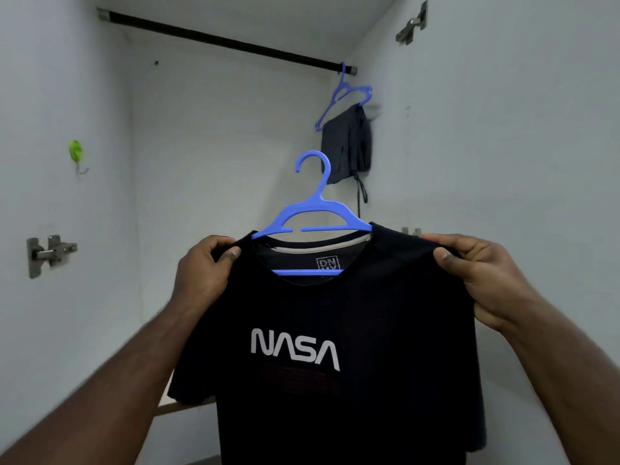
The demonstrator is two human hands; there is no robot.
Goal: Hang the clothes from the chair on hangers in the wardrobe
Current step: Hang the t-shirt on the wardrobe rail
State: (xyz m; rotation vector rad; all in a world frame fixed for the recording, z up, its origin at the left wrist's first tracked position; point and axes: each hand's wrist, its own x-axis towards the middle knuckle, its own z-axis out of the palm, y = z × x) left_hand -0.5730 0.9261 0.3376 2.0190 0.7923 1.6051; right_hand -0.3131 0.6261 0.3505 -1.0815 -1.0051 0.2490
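A black NASA T-shirt (352, 317) hangs in front of me on a blue plastic hanger (313, 213), whose hook sticks up through the collar. My left hand (204, 273) pinches the shirt's left shoulder. The right shoulder is pinched by my right hand (483, 276). Above and behind runs the wardrobe's dark rail (218, 40). At the rail's right end another blue hanger (345, 99) carries dark shorts (347, 146) with a dangling cord.
White wardrobe walls close in on the left, back and right. A green hook (76, 152) is stuck on the left wall, with a metal door hinge (50, 253) below it. Another hinge (412, 25) sits at the upper right.
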